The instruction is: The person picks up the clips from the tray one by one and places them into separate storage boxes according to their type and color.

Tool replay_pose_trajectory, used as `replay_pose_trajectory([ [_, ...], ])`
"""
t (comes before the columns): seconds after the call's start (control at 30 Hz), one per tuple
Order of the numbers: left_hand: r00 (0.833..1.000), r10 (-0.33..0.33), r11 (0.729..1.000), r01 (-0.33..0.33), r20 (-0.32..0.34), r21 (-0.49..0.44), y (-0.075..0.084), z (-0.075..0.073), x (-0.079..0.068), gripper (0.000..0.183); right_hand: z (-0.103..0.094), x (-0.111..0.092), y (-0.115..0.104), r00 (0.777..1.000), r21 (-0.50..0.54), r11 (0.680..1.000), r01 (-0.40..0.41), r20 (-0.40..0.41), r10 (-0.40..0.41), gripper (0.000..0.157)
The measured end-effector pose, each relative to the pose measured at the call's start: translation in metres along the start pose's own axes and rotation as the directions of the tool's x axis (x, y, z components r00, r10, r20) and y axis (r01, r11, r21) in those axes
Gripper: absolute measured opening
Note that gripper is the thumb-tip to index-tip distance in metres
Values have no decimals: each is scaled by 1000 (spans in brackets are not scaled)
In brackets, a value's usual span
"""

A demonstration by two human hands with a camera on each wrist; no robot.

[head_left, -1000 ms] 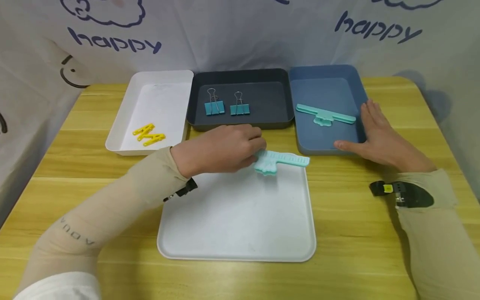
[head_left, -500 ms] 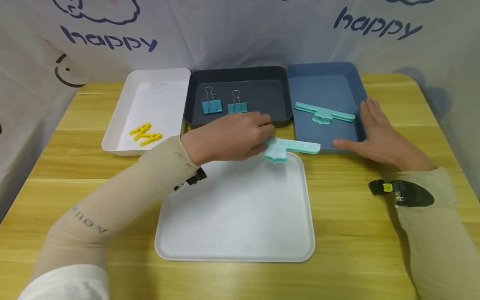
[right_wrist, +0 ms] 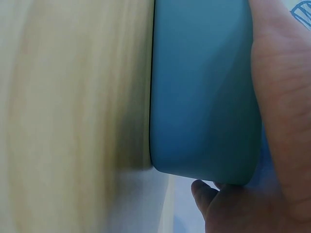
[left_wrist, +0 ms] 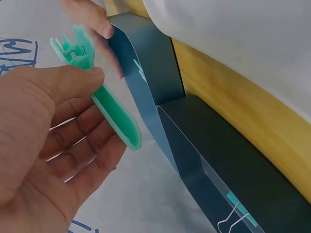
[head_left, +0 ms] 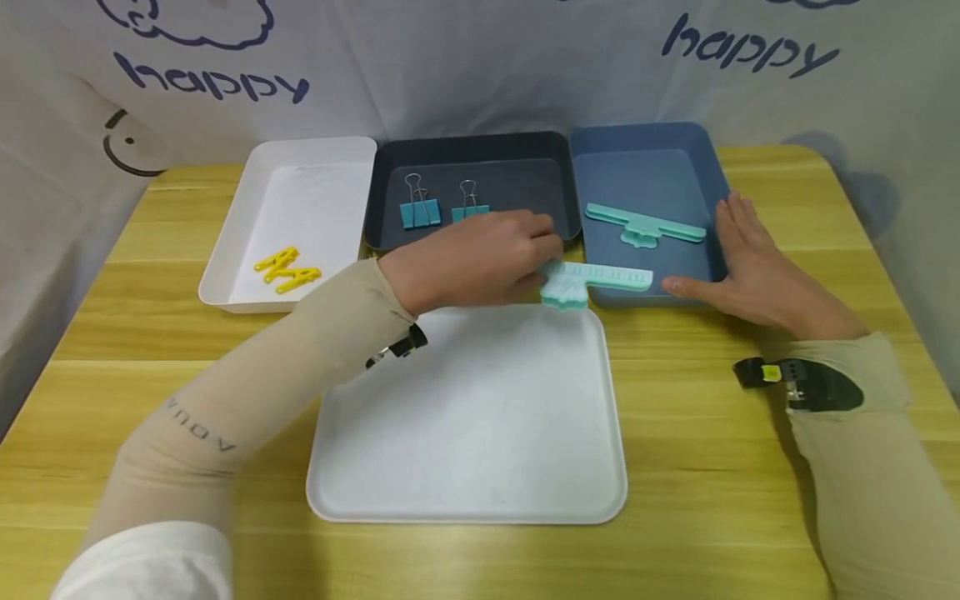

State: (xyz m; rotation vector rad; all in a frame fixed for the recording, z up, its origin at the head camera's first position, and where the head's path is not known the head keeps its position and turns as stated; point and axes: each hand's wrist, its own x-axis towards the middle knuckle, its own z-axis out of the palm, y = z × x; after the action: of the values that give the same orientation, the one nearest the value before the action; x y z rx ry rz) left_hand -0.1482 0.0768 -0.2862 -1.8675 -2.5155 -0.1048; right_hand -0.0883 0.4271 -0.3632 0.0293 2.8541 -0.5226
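My left hand [head_left: 480, 258] pinches a mint-green sealing clip [head_left: 600, 276] with a long ruled bar. It holds the clip above the far edge of the white flat tray, close to the blue tray's front left corner. The left wrist view shows thumb and fingers on the clip [left_wrist: 116, 114], its spring end up. My right hand [head_left: 765, 271] rests against the right front corner of the blue tray [head_left: 637, 154], fingers extended along the side and thumb on the front rim. A second mint-green sealing clip [head_left: 645, 225] lies inside that tray.
A dark grey tray [head_left: 517, 150] holds two teal binder clips [head_left: 420, 213], one partly behind my left hand. Left of it, a white tray [head_left: 315, 179] holds yellow clothespins [head_left: 297, 279]. The flat white tray [head_left: 465, 425] lies in front on the wooden table [head_left: 690, 433].
My left hand has carried the mint-green sealing clip rightward and away from me, towards the blue tray. My right hand has stayed at that tray's corner.
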Motion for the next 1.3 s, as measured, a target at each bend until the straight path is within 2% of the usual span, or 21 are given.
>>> replay_pose_trajectory([
  [0.3,999,-34,999,34,24,-10,-1,-1,17,28,0,0,-1,1000,10,1000,14,-5,-14,127],
  [0.5,999,-31,999,31,41,-6,-2,0,31,31,-1,-2,2,1000,13,1000,15,-10,-15,128],
  [0.97,992,-55,998,54,113,15,-6,3,59,31,-1,-1,-1,999,32,999,-14,31,13,131],
  [1.17,992,-66,998,68,107,-10,-9,6,68,32,-1,-2,0,1000,46,999,-18,17,17,131],
  [1.3,991,-82,997,82,107,6,-12,7,73,32,-2,-2,0,1000,43,999,-26,14,25,132],
])
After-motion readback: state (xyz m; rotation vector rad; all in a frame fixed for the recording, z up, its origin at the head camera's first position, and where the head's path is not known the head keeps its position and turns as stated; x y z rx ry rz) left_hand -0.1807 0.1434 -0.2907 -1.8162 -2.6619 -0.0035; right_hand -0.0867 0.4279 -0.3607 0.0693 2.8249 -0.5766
